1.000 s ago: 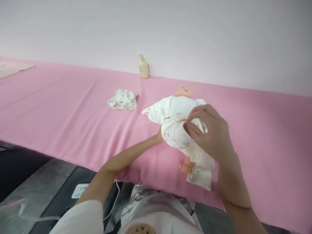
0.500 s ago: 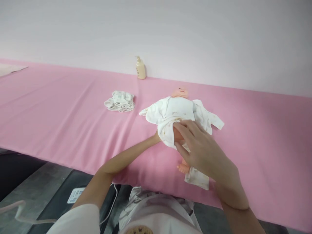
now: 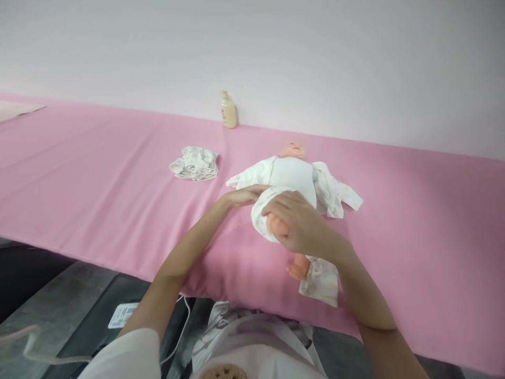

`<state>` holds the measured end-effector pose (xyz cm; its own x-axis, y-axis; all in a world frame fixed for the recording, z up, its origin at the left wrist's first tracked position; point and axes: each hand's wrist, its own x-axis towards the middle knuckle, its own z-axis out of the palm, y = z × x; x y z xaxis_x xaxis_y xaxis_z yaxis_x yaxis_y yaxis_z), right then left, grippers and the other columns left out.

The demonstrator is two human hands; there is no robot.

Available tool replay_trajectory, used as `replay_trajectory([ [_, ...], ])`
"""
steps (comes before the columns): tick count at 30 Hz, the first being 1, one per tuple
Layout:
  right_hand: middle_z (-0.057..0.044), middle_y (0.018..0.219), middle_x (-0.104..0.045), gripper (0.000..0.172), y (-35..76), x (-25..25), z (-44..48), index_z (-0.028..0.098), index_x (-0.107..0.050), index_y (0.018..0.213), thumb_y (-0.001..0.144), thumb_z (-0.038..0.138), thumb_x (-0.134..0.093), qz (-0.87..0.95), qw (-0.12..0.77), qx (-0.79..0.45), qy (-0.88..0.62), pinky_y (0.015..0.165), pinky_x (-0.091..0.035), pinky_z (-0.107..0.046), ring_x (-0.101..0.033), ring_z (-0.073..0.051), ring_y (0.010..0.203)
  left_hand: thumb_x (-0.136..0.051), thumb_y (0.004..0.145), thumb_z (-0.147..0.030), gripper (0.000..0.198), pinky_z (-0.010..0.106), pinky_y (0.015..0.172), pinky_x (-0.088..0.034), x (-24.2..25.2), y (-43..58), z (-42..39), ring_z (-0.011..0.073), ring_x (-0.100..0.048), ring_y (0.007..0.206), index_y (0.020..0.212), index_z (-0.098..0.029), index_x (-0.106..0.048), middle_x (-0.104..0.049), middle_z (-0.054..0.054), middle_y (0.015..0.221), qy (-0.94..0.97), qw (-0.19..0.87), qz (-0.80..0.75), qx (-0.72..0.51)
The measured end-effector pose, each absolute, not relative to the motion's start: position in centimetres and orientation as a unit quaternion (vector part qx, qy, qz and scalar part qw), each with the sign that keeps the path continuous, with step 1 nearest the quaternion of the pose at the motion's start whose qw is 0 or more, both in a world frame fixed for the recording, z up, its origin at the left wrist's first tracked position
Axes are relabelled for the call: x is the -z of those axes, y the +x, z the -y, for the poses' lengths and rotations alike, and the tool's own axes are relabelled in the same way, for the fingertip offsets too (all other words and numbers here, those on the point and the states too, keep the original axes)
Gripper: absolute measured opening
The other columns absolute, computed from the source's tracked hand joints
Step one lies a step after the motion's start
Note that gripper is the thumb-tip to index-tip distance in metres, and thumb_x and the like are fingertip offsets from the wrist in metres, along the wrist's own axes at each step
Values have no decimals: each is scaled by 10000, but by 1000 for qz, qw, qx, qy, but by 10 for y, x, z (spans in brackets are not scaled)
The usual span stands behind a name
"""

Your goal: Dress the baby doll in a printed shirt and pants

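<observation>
A baby doll point(image 3: 293, 151) lies on its back in a white baby top point(image 3: 292, 173), its head toward the wall. My right hand point(image 3: 302, 223) is closed around the doll's raised leg, and the small foot point(image 3: 277, 226) shows beside my fingers. White baby trousers point(image 3: 260, 218) are bunched in a ring around this leg. At their upper left edge, my left hand point(image 3: 245, 196) grips the fabric, its fingertips partly hidden. The doll's other foot point(image 3: 299, 267) rests near the table's front edge, beside the other trouser leg point(image 3: 321, 283), which lies flat.
A folded patterned white cloth point(image 3: 194, 164) lies left of the doll. A pale yellow pump bottle point(image 3: 229, 111) stands against the wall. Pink cloth point(image 3: 118, 173) covers the table. A pale flat item point(image 3: 18, 110) lies at the far left, and a white cable point(image 3: 185, 321) hangs below the front edge.
My left hand has come out from under the trousers and moved up to their upper left edge. My right hand has shifted left and closed on the leg, whose foot now shows.
</observation>
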<state>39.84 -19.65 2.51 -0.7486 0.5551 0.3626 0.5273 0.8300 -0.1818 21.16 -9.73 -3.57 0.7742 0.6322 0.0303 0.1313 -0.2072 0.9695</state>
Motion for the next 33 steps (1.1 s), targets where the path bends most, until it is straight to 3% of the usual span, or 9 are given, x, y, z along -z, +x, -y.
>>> replay_trajectory([
  [5,-43,832,-542,96,383,-4,203,165,-545,843,814,158,-455,976,115,-30,-184,862,-328,-362,-433,-175,801,-559,841,-327,592,305,909,-399,35,212,99,164,-567,977,1395,-228,-375,-625,59,1117,767,543,-263,-219],
  [12,-67,868,-596,256,368,43,220,177,-592,838,916,220,-352,986,30,-3,-166,959,-310,-477,-493,-213,870,-554,800,-278,404,227,624,-398,63,220,85,88,-467,611,1195,-198,-586,-587,-6,772,771,422,-361,-310],
  [15,-140,1134,-578,238,378,52,229,148,-619,976,875,311,-479,983,26,-24,-178,1053,-211,-529,-449,-283,1131,-538,741,-216,372,255,716,-432,86,216,69,122,-537,734,1094,-139,-625,-622,32,880,742,371,-420,-369],
  [17,-171,1352,-445,459,388,49,234,137,-580,1155,785,406,-608,981,29,-95,-168,1088,-158,-537,-334,-328,1283,-505,677,-148,430,285,792,-441,92,214,64,156,-570,853,1091,-134,-617,-637,50,958,737,341,-446,-377],
  [20,-106,1472,-324,609,407,31,233,217,-502,1292,758,474,-643,947,73,-249,-191,1090,-250,-449,-305,-292,1338,-420,574,-69,599,308,879,-433,83,217,69,171,-575,984,1144,-156,-582,-647,44,1005,743,309,-436,-404],
  [23,-68,1316,-526,413,425,20,210,229,-548,1219,844,402,-556,872,201,-307,-325,974,-408,-341,-495,-216,1196,-412,586,-78,581,306,920,-422,62,229,82,167,-580,1018,1137,-154,-581,-662,45,1021,769,322,-379,-401],
  [26,-64,1010,-676,253,440,27,173,184,-615,1077,874,252,-480,809,280,-229,-464,855,-458,-333,-619,-196,951,-440,703,-173,424,308,878,-434,43,249,97,186,-591,994,1089,-175,-617,-663,50,1058,830,290,-376,-291],
  [30,-51,871,-694,253,448,43,141,170,-650,1016,818,153,-493,805,209,-191,-521,676,-447,-278,-619,-165,727,-467,781,-426,326,321,683,-428,29,268,110,230,-610,781,865,-182,-666,-670,70,827,874,116,-460,-101],
  [33,-33,775,-682,223,447,46,140,184,-671,969,792,185,-536,833,151,-213,-487,604,-405,-248,-594,-152,662,-457,788,-429,307,285,575,-365,24,270,115,209,-590,675,736,-186,-637,-644,58,713,886,96,-454,-19],
])
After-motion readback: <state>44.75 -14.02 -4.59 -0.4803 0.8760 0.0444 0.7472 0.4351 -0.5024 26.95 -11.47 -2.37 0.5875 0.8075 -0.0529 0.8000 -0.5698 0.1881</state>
